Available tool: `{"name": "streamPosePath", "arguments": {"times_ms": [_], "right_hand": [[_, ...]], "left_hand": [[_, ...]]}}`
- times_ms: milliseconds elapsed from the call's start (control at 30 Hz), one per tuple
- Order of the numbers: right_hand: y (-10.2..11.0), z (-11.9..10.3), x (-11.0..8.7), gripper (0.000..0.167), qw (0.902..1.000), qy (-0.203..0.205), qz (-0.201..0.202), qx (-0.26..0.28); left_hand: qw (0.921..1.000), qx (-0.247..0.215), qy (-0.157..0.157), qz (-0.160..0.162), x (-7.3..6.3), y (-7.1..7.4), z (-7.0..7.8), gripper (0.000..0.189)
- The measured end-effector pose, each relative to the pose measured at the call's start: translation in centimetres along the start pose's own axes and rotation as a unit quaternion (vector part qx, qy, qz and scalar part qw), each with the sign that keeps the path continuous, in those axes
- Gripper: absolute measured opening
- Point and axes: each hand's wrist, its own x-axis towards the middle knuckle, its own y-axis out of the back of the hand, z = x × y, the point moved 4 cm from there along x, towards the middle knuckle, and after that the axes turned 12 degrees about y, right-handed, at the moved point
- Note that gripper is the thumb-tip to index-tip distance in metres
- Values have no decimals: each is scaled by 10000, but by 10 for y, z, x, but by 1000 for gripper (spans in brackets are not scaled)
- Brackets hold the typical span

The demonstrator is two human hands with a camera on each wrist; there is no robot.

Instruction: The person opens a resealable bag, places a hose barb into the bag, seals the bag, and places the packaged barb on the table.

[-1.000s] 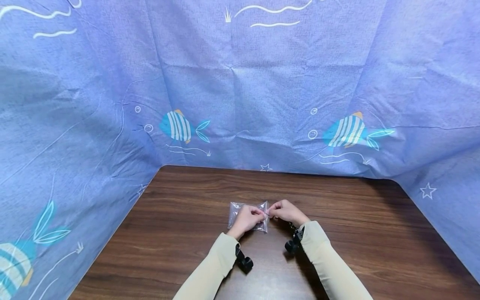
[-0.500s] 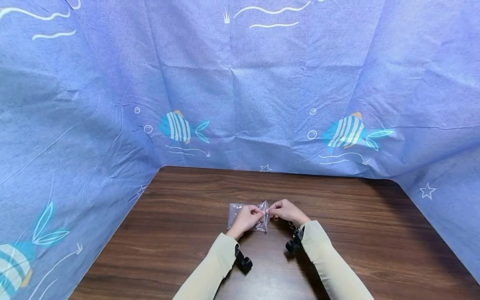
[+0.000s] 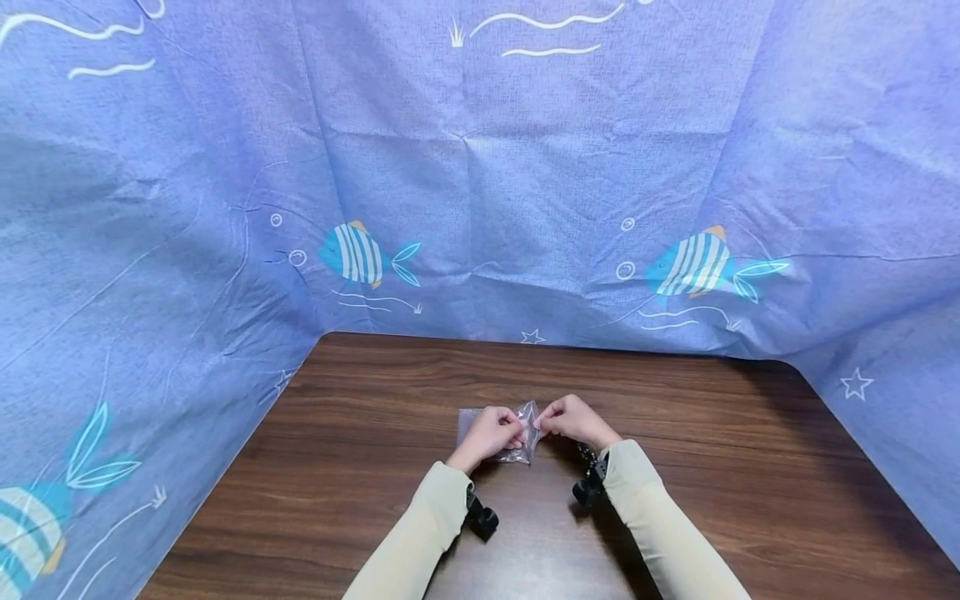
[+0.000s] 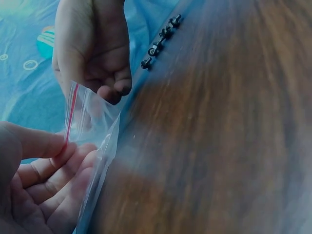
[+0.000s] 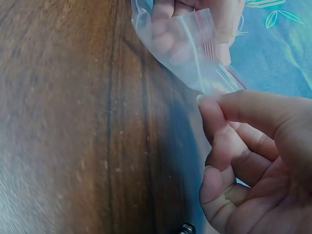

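Note:
A clear zip-lock bag (image 3: 527,450) with a red stripe along its seal lies low over the table between the two hands. In the left wrist view, the left hand (image 4: 44,180) pinches the bag's mouth at the red stripe between thumb and index finger, its other fingers behind the plastic. The right hand (image 5: 253,151) pinches the mouth's other end between thumb and forefinger in the right wrist view, with the remaining fingers curled. Between the two grips the mouth's sides stand somewhat apart. Several small black screws (image 4: 158,44) lie on the table beside the right hand.
The dark wood-grain table (image 3: 360,433) spreads around both hands. A blue curtain (image 3: 540,167) with fish prints hangs behind it and at both sides. Black wrist cameras are strapped under each cuff, the left one (image 3: 482,518) close over the table.
The left hand has shifted slightly left, and the gap between both hands' fingertips has widened. The bag's mouth is spread a little more. The right hand stays nearly in place.

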Motion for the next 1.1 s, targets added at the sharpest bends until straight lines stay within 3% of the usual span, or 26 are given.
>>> {"name": "streamPosePath", "arguments": {"times_ms": [133,367,833,1100], "right_hand": [[2,-2,-1,12,9998,90,-39,-152],[4,-8,-3,12,9977,341,-155,-559],[14,-14,-6,7,9870,423,-159,-1542],[19,-17,-8,9,9809,728,-298,-1779]], "left_hand": [[9999,108,-105,-78,2,3,0,18],[9951,805,-564,62,0,10,2,21],[9877,1343,-794,-33,2,28,2,21],[9866,1410,-815,-130,2,33,1,22]]}}
